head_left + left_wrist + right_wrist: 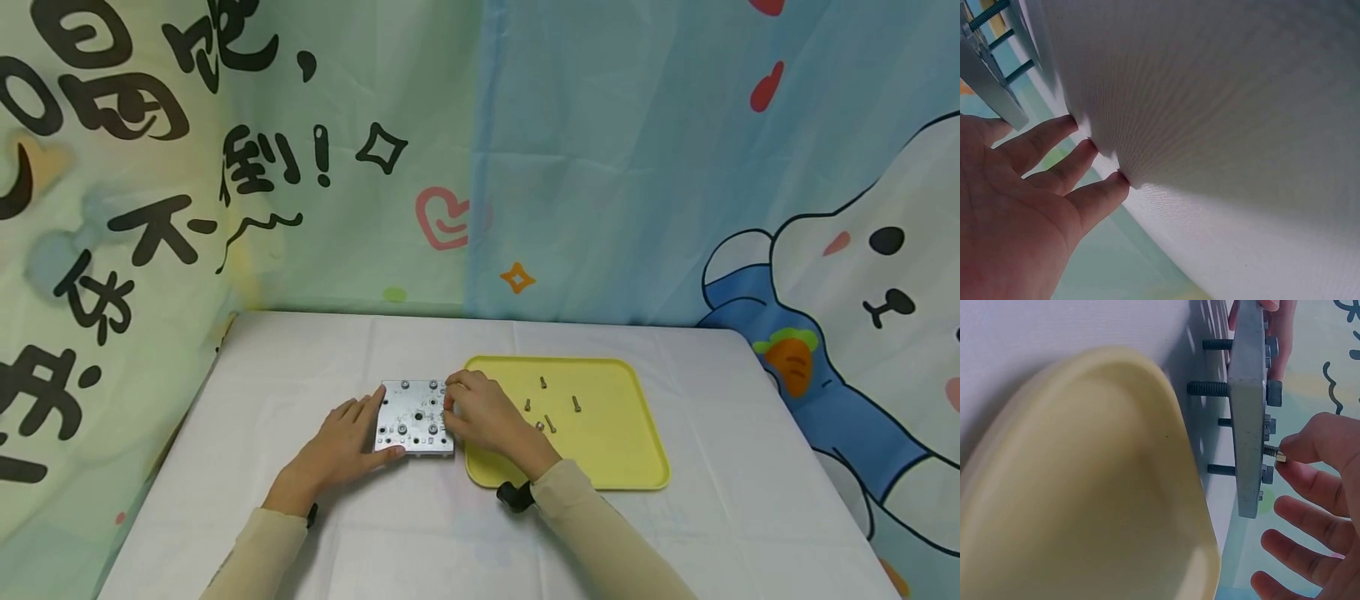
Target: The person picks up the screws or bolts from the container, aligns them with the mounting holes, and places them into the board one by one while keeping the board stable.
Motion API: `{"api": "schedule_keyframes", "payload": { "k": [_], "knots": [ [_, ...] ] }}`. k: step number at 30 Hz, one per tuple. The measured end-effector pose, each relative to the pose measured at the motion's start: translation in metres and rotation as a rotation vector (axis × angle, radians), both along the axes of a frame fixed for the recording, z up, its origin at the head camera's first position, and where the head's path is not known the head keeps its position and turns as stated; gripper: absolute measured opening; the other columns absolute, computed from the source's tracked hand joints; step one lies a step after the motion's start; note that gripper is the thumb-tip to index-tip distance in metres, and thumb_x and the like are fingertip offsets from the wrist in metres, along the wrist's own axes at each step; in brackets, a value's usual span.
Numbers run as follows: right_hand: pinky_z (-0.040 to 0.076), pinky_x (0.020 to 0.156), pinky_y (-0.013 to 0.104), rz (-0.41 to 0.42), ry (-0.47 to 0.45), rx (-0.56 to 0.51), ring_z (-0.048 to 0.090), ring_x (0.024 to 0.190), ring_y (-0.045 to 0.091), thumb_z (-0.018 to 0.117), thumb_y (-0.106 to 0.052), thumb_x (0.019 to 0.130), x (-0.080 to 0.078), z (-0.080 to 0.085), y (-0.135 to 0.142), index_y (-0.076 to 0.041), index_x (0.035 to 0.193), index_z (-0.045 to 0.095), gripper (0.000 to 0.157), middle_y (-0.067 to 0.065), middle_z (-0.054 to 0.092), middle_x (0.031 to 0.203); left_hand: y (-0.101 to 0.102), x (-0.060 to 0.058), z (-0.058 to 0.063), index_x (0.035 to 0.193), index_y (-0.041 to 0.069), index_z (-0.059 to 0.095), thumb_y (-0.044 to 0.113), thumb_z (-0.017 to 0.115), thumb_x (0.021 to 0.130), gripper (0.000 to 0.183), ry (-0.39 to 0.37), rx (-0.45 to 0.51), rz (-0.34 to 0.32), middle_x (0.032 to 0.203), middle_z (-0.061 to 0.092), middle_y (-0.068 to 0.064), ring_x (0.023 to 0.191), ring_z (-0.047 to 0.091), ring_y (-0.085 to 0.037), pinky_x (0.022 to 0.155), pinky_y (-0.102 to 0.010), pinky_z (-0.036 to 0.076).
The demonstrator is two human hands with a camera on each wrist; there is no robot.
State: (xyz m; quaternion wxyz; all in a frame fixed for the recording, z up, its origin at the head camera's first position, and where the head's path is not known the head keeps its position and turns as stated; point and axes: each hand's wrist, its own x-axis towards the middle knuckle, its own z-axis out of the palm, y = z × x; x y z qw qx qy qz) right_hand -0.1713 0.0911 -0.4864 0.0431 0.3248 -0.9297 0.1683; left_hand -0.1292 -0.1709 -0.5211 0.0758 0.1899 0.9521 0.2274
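Observation:
A flat metal plate (414, 418) studded with bolts lies in front of me; in the right wrist view the threaded shanks stick out of its underside. My left hand (342, 446) holds the plate at its left side, thumb at the near edge and index finger at the far left corner. Its other fingertips (1124, 180) rest on the cloth. With thumb and index finger, my right hand (483, 414) pinches the head of a small bolt (1280, 455), whose thread stands partly in the plate near its right edge. The other right fingers (1310, 522) are spread apart.
Right beside the plate is a yellow tray (600, 462) with several loose bolts (576, 404) on it. A white cloth (420, 533) covers the table. Printed curtains (600, 167) hang behind and to the left.

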Motion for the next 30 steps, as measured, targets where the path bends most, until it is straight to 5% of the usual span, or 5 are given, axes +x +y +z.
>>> {"api": "schedule_keyframes", "payload": {
  "k": [16,30],
  "knots": [
    [0.051,0.088,0.042,0.016,0.015,-0.028,0.058,0.108,0.028,0.069,-0.015,0.092,0.001,-0.005,0.003,-0.013,0.090,0.068,0.003,0.009,0.063,0.118,0.000,0.000,0.000,0.161,0.005,0.015,0.066,0.058,0.091,0.102,-0.007,0.003,-0.009,0.151,0.038,-0.028,0.140,0.033,-0.045,0.115,-0.054,0.025],
    [0.050,0.088,0.045,-0.058,-0.018,-0.028,0.056,0.112,0.029,0.070,-0.013,0.093,-0.004,-0.002,0.027,-0.011,0.100,0.069,0.008,0.008,0.062,0.119,0.001,0.000,0.002,0.161,0.005,0.015,0.066,0.060,0.090,0.103,0.000,-0.009,-0.007,0.151,0.038,-0.028,0.139,0.034,-0.046,0.115,-0.055,0.027]
  ]
}}
